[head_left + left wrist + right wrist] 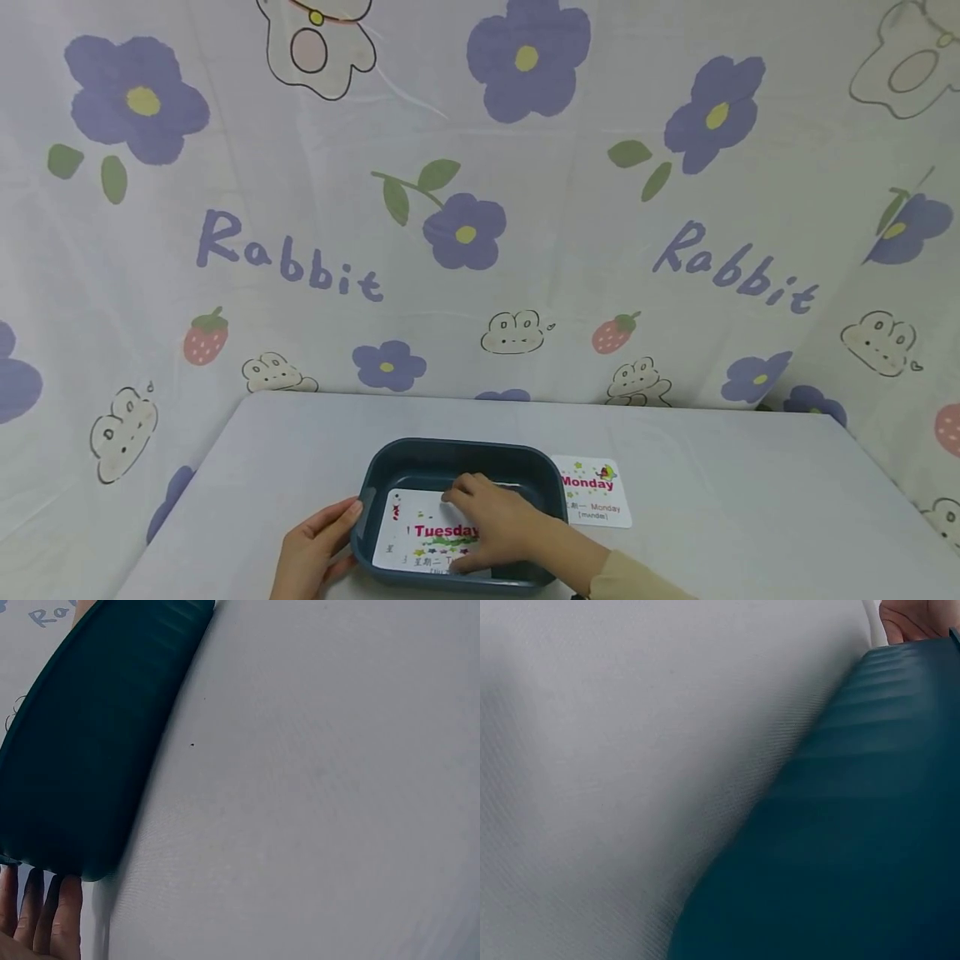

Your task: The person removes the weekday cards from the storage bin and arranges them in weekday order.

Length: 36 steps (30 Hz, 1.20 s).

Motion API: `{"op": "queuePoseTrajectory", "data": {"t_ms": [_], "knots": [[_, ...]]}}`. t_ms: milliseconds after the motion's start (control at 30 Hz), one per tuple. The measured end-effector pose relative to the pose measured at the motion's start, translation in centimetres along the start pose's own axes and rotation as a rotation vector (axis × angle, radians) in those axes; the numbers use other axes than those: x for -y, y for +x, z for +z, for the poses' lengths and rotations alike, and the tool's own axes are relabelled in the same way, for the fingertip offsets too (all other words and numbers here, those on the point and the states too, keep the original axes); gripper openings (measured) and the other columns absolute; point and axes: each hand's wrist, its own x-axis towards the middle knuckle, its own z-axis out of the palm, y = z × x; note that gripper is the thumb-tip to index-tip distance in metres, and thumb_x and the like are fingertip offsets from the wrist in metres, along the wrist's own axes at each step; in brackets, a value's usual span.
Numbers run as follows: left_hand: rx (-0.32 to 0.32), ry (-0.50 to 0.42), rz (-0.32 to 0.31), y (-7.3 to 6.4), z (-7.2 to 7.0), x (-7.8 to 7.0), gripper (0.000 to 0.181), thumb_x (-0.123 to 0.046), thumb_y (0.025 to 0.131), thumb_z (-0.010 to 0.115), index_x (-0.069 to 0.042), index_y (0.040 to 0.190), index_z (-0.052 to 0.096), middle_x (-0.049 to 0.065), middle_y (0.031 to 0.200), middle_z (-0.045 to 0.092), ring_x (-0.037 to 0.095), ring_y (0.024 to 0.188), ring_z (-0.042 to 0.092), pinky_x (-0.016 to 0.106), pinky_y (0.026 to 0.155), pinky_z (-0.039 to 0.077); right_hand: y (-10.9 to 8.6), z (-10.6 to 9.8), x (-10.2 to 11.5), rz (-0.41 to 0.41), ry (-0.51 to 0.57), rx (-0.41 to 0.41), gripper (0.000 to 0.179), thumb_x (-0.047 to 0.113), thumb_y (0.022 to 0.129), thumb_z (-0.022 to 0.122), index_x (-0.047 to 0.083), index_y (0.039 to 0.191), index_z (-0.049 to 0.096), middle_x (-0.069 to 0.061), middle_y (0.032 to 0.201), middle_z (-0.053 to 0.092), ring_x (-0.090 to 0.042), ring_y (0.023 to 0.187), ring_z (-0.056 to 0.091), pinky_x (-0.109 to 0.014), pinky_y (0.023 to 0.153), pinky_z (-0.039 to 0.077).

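Observation:
A dark teal plastic tray (457, 454) sits near the table's front. Inside it lie white word cards; the top one is a Tuesday card (431, 546), overlapping another card (387, 525) at its left. My right hand (498, 521) reaches into the tray and holds the Tuesday card, curled fingers at its far edge and thumb at its near edge. My left hand (315, 546) holds the tray's left end, thumb at the rim; its fingers (67, 915) press the outer end wall in the left wrist view. The right wrist view shows the tray's ribbed side (855, 795).
A Monday card (596, 496) lies on the white table (720, 500) just right of the tray, its left edge hidden behind the rim. A printed cloth (525, 292) with flowers and rabbits hangs behind the table's far edge.

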Motion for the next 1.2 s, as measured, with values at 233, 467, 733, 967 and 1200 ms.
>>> {"op": "queuePoseTrajectory", "data": {"t_ms": [233, 467, 733, 967, 1200], "knots": [[-0.004, -0.005, 0.004, 0.0, 0.0, 0.1, 0.062, -0.042, 0.076, 0.073, 0.0, 0.12, 0.06, 0.014, 0.113, 0.064, 0.022, 0.094, 0.066, 0.037, 0.071, 0.056, -0.1, 0.1, 0.2, -0.025, -0.027, 0.041, 0.068, 0.049, 0.074, 0.072, 0.017, 0.129, 0.048, 0.0, 0.126, 0.045, -0.012, 0.109, 0.045, -0.027, 0.089, 0.048], [-0.008, -0.011, 0.005, 0.0, -0.1, 0.1, 0.06, -0.041, 0.076, 0.073, 0.0, 0.119, 0.06, 0.014, 0.111, 0.065, 0.023, 0.095, 0.066, 0.037, 0.07, 0.056, -0.2, 0.2, 0.2, -0.052, -0.064, 0.047, 0.068, 0.048, 0.072, 0.074, 0.017, 0.128, 0.049, -0.001, 0.126, 0.045, -0.012, 0.11, 0.046, -0.027, 0.089, 0.047], [-0.011, 0.019, -0.002, 0.0, 0.0, 0.1, 0.062, -0.044, 0.076, 0.073, -0.001, 0.119, 0.06, 0.016, 0.115, 0.063, 0.027, 0.099, 0.064, 0.036, 0.071, 0.056, 0.0, -0.2, 0.0, -0.045, -0.077, 0.086, 0.069, 0.045, 0.07, 0.077, 0.018, 0.128, 0.05, 0.0, 0.125, 0.046, -0.013, 0.113, 0.046, -0.032, 0.093, 0.046], [-0.007, 0.022, 0.0, 0.1, 0.1, 0.1, 0.069, -0.049, 0.072, 0.074, 0.0, 0.119, 0.06, 0.016, 0.111, 0.065, 0.026, 0.097, 0.065, 0.036, 0.07, 0.056, 0.6, -0.3, -0.3, -0.033, -0.087, 0.124, 0.075, 0.044, 0.065, 0.081, 0.018, 0.128, 0.05, 0.001, 0.126, 0.047, -0.011, 0.108, 0.045, -0.029, 0.093, 0.046], [-0.008, 0.038, 0.0, 0.2, 0.0, 0.1, 0.073, -0.051, 0.07, 0.074, 0.002, 0.119, 0.059, 0.019, 0.114, 0.063, 0.033, 0.104, 0.061, 0.037, 0.07, 0.056, 0.9, -0.5, -0.2, -0.012, -0.075, 0.144, 0.077, 0.043, 0.062, 0.082, 0.019, 0.128, 0.05, 0.002, 0.124, 0.048, -0.01, 0.105, 0.045, -0.03, 0.092, 0.046]]}}
